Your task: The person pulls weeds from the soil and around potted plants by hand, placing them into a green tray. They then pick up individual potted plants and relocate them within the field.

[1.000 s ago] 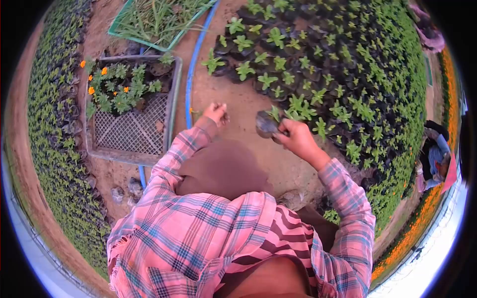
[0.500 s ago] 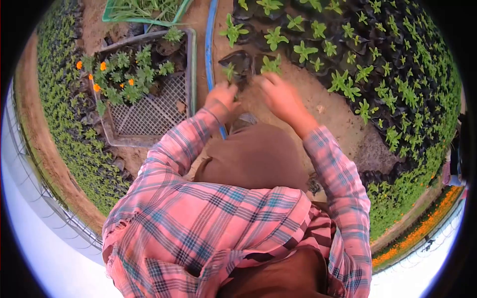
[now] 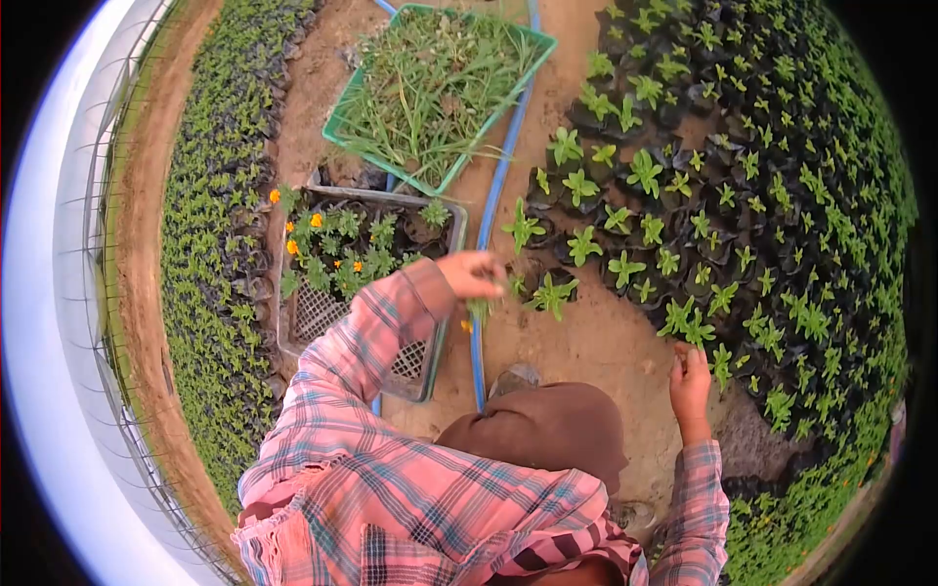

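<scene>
My left hand (image 3: 476, 274) is closed above the blue hose, slightly blurred. A small green sprig (image 3: 479, 308) with a speck of orange hangs from its fingers. Just right of it, young leafy seedlings (image 3: 553, 295) stand in black bags on the soil. At the near edge of the bag rows, my right hand (image 3: 690, 381) has its fingers drawn together beside a broad-leaved seedling (image 3: 687, 322). Whatever is between those fingers, if anything, cannot be made out.
A grey mesh crate (image 3: 454, 234) holds orange-flowered plants at left. Beyond it, a green crate (image 3: 535, 44) is heaped with pulled grass. A blue hose (image 3: 493, 186) runs along the soil. Dense rows of bagged seedlings (image 3: 220, 215) line the left side.
My hands have parted from the bagged seedlings in the middle. The right one has moved right to the bag edge, while the left has lifted with the sprig. The view has shifted, showing more of the green crate.
</scene>
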Motion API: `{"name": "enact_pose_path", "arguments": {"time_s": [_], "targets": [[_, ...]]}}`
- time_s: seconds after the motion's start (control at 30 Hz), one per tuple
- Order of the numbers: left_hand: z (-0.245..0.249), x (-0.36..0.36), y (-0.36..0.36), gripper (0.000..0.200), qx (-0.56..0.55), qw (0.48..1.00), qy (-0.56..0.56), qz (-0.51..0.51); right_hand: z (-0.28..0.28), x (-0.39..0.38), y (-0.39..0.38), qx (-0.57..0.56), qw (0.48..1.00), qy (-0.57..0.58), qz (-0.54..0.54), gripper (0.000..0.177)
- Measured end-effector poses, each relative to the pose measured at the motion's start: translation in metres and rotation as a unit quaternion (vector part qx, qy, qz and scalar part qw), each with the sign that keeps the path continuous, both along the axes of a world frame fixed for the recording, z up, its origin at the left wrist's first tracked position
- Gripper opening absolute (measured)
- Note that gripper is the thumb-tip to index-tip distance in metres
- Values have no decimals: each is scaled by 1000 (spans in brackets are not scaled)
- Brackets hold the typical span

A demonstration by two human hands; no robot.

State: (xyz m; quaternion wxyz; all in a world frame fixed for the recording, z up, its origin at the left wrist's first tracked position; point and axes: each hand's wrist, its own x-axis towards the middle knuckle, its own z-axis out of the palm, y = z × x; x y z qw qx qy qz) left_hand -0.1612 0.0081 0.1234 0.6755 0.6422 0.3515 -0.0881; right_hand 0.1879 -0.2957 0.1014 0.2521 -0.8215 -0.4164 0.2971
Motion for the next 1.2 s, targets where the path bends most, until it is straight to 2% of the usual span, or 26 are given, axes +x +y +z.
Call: {"name": "enact_pose_path", "arguments": {"time_s": [0.03,0.07,0.1,0.17,0.2,0.23,0.27,0.3,0.33,0.37,0.4,0.43,0.47,0.53,0.57,0.6,0.7,0.73,0.8,0.87,0.93,1.0,1.03,1.1,1.17,1.2], "targets": [[17,3,16,25,12,997,34,73,-1,0,0,8,999,25,-27,17],[34,7,30,27,38,977,38,209,-8,0,0,38,999,13,-6,21],[20,-6,57,29,113,954,-17,278,-14,1,-1,60,998,1,6,24],[50,-3,79,23,106,882,-8,460,-11,-4,-7,28,997,-32,64,33],[-24,-74,129,30,272,910,-186,252,-11,-9,-14,37,997,-26,65,33],[-57,-128,196,42,244,952,-106,153,-10,-14,-21,3,998,-21,55,35],[-23,-64,209,42,172,973,-135,77,-23,-20,-34,4,998,-37,42,33],[40,-2,142,57,118,910,106,384,-30,-24,-51,52,994,-82,46,29],[-14,-12,227,59,84,903,95,410,-26,-28,-65,25,999,-38,-27,24],[-26,12,227,55,106,916,56,384,-19,-28,-79,-21,997,-62,-45,23],[-21,45,202,51,156,928,4,339,-27,-33,-87,-7,990,-72,-118,21],[-19,81,182,51,138,939,4,316,-29,-32,-102,24,981,-85,-174,20],[-16,108,170,49,101,972,-17,213,-38,-33,-121,16,979,-87,-186,20],[-3,157,133,43,19,993,-112,19,-61,-35,-167,44,896,-230,-378,15],[1,186,104,39,-35,980,-183,-75,-60,-33,-191,30,866,-222,-448,16],[7,212,70,35,-72,968,-213,-111,-55,-33,-218,14,831,-213,-514,17],[26,264,-29,28,-156,929,-258,-216,-50,-27,-295,-54,754,-309,-578,17],[35,273,-65,25,-155,928,-250,-229,-44,-25,-312,-72,728,-300,-612,17],[45,275,-123,23,-117,946,-192,-234,-37,-21,-338,-93,719,-306,-617,19],[18,274,-170,21,-148,921,-178,-314,-36,-16,-343,-76,718,-309,-619,21],[1,262,-203,22,-172,910,-147,-348,-28,-8,-332,-111,755,-191,-618,19],[-25,246,-213,26,-305,882,-86,-349,-47,1,-337,-139,763,-231,-588,19],[-28,241,-212,26,-295,889,-86,-339,-45,7,-327,-176,762,-273,-560,18],[-35,236,-213,31,-369,882,17,-292,-38,14,-314,-161,766,-251,-570,14],[-39,236,-220,36,-414,868,20,-273,-15,14,-285,-88,779,-183,-594,12],[-32,243,-226,40,-434,879,76,-183,-7,9,-266,-26,796,-111,-594,14]]}}
